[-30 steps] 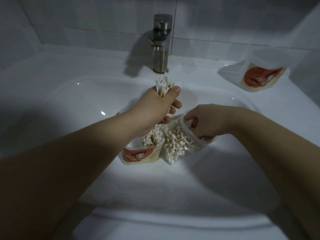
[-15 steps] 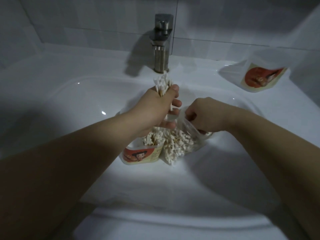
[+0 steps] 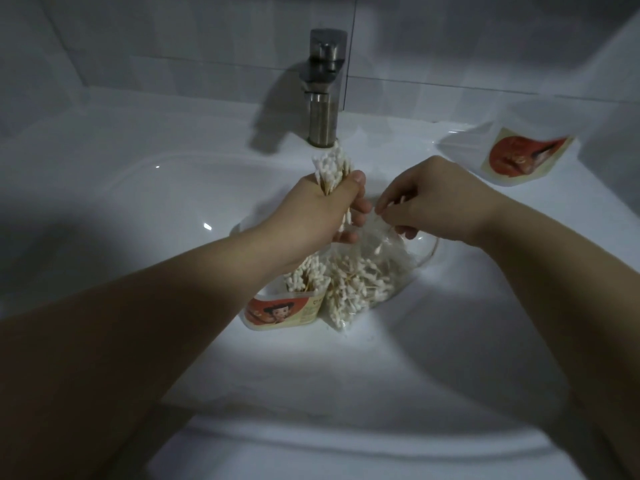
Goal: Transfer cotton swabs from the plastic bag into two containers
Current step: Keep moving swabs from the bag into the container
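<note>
Clutching a thick bundle of cotton swabs (image 3: 330, 169) in the left hand (image 3: 322, 209) — white tips fanning out above the curled fingers. Pinching the mouth of the clear plastic bag (image 3: 367, 271) with the right hand (image 3: 433, 202), more swabs heaped loose below. Standing under the left wrist, a labelled container (image 3: 277, 311) bristling with upright swabs. Sitting well beyond the right hand — a second container (image 3: 526, 157).

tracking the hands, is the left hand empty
No, the left hand grips a bundle of swabs above the container.
</note>
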A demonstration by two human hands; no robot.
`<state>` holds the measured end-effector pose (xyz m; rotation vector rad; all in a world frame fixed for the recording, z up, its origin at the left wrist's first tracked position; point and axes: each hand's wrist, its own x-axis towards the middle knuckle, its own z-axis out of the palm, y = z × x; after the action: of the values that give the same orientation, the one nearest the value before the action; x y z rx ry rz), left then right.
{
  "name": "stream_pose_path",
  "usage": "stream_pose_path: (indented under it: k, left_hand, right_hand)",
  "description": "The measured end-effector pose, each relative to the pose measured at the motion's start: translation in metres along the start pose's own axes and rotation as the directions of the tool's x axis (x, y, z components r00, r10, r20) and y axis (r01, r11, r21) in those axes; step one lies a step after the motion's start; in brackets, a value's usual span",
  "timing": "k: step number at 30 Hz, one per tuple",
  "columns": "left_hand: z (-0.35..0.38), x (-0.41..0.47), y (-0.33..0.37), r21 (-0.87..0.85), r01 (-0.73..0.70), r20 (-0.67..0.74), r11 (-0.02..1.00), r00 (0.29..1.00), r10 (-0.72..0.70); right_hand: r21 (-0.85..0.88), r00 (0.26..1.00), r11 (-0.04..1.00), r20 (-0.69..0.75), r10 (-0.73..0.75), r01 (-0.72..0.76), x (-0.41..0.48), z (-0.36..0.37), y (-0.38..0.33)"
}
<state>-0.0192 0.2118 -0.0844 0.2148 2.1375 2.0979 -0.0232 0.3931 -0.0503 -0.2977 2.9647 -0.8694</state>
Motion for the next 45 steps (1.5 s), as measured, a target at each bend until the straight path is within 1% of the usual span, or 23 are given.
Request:
stream_pose_path:
  k: [2, 5, 8, 11, 14, 16, 18, 20, 21, 23, 24, 25, 26, 28, 30, 35, 40, 42, 45]
  left_hand:
    - [0.000, 0.000, 0.001, 0.096, -0.063, 0.007, 0.993, 0.998, 0.062]
    - [-0.001, -0.002, 0.002, 0.290, -0.114, 0.043, 0.950, 0.993, 0.106]
    - [-0.002, -0.003, -0.001, 0.439, -0.104, 0.106, 0.892, 0.992, 0.063]
    - [-0.003, -0.005, -0.007, 0.570, -0.107, 0.186, 0.815, 0.983, -0.001]
    - [-0.005, -0.003, -0.011, 0.601, -0.072, 0.187, 0.796, 0.981, -0.052]
    - [-0.006, -0.001, -0.012, 0.613, -0.023, 0.146, 0.790, 0.986, -0.085]
    - [-0.007, 0.002, -0.014, 0.599, 0.027, 0.089, 0.800, 0.991, -0.101]
    - [-0.006, 0.005, -0.014, 0.536, 0.066, 0.027, 0.841, 0.995, -0.095]
    - [-0.006, 0.006, -0.013, 0.462, 0.083, -0.005, 0.883, 0.996, -0.091]
    - [-0.004, 0.006, -0.010, 0.224, 0.096, -0.028, 0.970, 0.995, -0.092]
    - [-0.004, 0.006, -0.008, 0.115, 0.100, -0.014, 0.988, 0.995, -0.099]
    - [-0.004, 0.005, -0.007, 0.050, 0.106, 0.012, 0.993, 0.994, -0.107]
    - [-0.004, 0.004, -0.007, 0.023, 0.108, 0.045, 0.994, 0.993, -0.109]
    - [-0.004, 0.003, -0.008, 0.015, 0.096, 0.102, 0.995, 0.990, -0.097]
    - [-0.003, 0.002, -0.008, -0.015, 0.077, 0.130, 0.997, 0.989, -0.075]
    - [-0.004, 0.001, -0.007, -0.082, 0.092, 0.137, 0.992, 0.987, -0.080]
    - [-0.005, 0.001, -0.004, -0.076, 0.087, 0.152, 0.993, 0.986, -0.075]
    - [-0.006, 0.001, -0.004, -0.091, 0.099, 0.154, 0.991, 0.984, -0.084]
    - [-0.007, 0.001, -0.003, -0.102, 0.107, 0.176, 0.989, 0.980, -0.088]
  right_hand:
    - [0.075, 1.000, 0.997, 0.000, 0.001, -0.001, 0.000, 0.001, -0.001]
    - [0.073, 1.000, 0.997, 0.021, -0.008, 0.006, 0.000, 0.002, -0.001]
    - [0.036, 1.000, 0.999, 0.010, -0.004, 0.004, 0.000, 0.001, -0.001]
    - [0.038, 0.998, 0.999, -0.056, 0.004, -0.002, 0.000, -0.004, 0.001]
    - [0.092, 0.995, 0.996, -0.101, 0.026, -0.017, -0.001, -0.007, 0.001]
    - [0.174, 0.990, 0.984, -0.130, 0.049, -0.026, -0.001, -0.008, 0.001]
    - [0.257, 0.984, 0.966, -0.164, 0.066, -0.022, -0.001, -0.008, 0.001]
    - [0.341, 0.977, 0.940, -0.197, 0.083, -0.011, 0.000, -0.009, 0.000]
    - [0.384, 0.974, 0.923, -0.209, 0.093, -0.005, 0.000, -0.010, 0.000]
    - [0.465, 0.969, 0.885, -0.224, 0.106, 0.011, 0.001, -0.010, -0.002]
    - [0.493, 0.968, 0.870, -0.226, 0.104, 0.021, 0.001, -0.009, -0.003]
    - [0.513, 0.970, 0.858, -0.224, 0.098, 0.032, 0.001, -0.007, -0.004]
    - [0.530, 0.972, 0.847, -0.218, 0.089, 0.041, 0.001, -0.005, -0.006]
    - [0.564, 0.977, 0.824, -0.199, 0.081, 0.046, 0.000, 0.000, -0.009]
    - [0.601, 0.981, 0.798, -0.177, 0.082, 0.042, 0.001, 0.004, -0.010]
    - [0.679, 0.982, 0.734, -0.161, 0.103, 0.034, 0.004, 0.006, -0.008]
    - [0.739, 0.982, 0.673, -0.144, 0.123, 0.025, 0.006, 0.003, -0.003]
    - [0.745, 0.981, 0.667, -0.144, 0.130, 0.021, 0.007, 0.004, -0.003]
    - [0.728, 0.975, 0.685, -0.162, 0.154, 0.013, 0.008, 0.004, -0.001]
